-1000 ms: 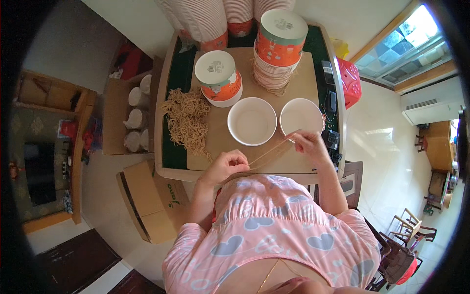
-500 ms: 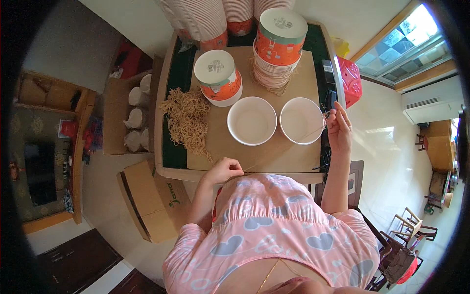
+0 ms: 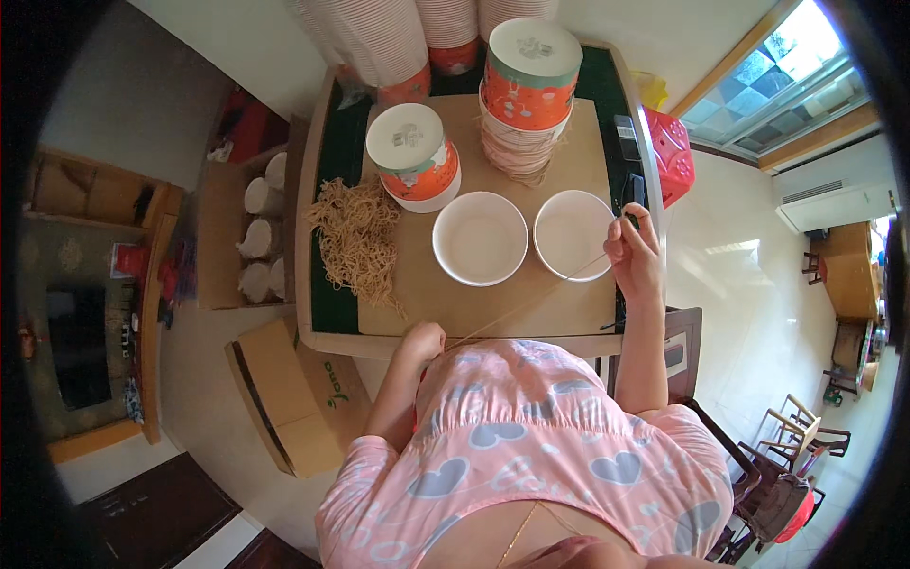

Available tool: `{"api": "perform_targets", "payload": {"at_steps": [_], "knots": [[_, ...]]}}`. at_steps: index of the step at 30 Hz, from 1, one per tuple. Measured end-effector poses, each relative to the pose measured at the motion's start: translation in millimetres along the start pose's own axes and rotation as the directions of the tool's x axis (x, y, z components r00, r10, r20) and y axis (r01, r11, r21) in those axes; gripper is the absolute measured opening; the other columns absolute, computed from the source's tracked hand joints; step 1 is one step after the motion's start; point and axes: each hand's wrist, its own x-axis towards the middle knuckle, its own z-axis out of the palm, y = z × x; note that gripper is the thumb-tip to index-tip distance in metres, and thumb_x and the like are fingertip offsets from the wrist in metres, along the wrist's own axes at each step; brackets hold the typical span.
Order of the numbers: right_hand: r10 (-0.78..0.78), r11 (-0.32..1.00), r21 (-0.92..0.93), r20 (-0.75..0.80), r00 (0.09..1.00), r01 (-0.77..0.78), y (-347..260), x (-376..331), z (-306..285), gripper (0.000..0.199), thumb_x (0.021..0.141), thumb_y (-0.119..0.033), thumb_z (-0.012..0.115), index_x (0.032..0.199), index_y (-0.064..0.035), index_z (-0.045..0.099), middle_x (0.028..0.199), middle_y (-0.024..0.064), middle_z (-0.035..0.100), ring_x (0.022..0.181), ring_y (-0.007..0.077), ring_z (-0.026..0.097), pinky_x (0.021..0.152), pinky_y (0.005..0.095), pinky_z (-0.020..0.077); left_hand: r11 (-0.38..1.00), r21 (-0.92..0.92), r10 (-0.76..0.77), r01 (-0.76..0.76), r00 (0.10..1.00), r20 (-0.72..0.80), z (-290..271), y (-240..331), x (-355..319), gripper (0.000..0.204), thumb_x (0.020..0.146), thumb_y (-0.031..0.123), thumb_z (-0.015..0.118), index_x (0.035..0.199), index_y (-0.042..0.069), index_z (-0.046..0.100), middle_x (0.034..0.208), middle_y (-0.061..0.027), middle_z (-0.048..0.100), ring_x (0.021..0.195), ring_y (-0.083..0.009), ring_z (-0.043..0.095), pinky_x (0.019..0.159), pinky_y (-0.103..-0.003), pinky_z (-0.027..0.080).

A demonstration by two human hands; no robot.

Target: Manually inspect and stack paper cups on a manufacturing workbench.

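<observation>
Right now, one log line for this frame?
left hand: pinches thin strand at table edge | right hand: holds strand's other end beside right white bowl | strand: taut

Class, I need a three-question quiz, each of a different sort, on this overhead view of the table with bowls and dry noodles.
1. True or false: the two white bowls in front of the person are empty.
2. Which hand is raised beside the bowl at the table's right edge? A) left hand B) right hand
3. Fill in: the noodle pile lies to the ____ of the bowls.

Key: 1 true; 2 B; 3 left. A thin strand stretches between the right hand and the left hand.
</observation>
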Motion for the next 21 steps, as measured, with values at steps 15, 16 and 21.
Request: {"api": "perform_targets", "payload": {"at_steps": [15,16,21], "knots": [[0.256,0.828,-0.56,0.336,0.906,-0.027,45,-32,67,0.044,0.092,0.0,0.039,0.132,-0.0082,0.024,0.078,0.0043,0.054,0.068,0.0083,0.047,0.063,0.0204,0.0405,0.142,-0.868,0.202,-0.476,0.872,-0.445,-120,149,-21,0.028,0.082,0.005,0.061,0.111,0.0,0.061,0.086,-0.003,0.062,0.079,-0.0097,0.058,0.068,-0.023,0.047],[0.301,0.824,-0.56,0.309,0.902,-0.083,40,-34,78,0.045,0.092,0.0,0.039,0.133,-0.0079,0.024,0.078,0.0044,0.054,0.067,0.0084,0.047,0.063,0.0203,0.0404,0.094,-0.884,0.241,-0.458,0.872,-0.426,-122,152,-19,0.031,0.082,0.002,0.062,0.113,0.001,0.059,0.088,-0.0028,0.061,0.078,-0.0108,0.059,0.069,-0.022,0.048],[0.339,0.805,-0.588,0.348,0.874,-0.078,40,-33,67,0.047,0.091,0.001,0.04,0.134,-0.0073,0.024,0.075,0.0035,0.054,0.066,0.0077,0.047,0.061,0.0204,0.0396,0.103,-0.874,0.269,-0.474,0.86,-0.434,-120,145,-7,0.034,0.081,-0.001,0.062,0.115,0.002,0.058,0.089,-0.0017,0.058,0.077,-0.0094,0.058,0.072,-0.02,0.049]]}}
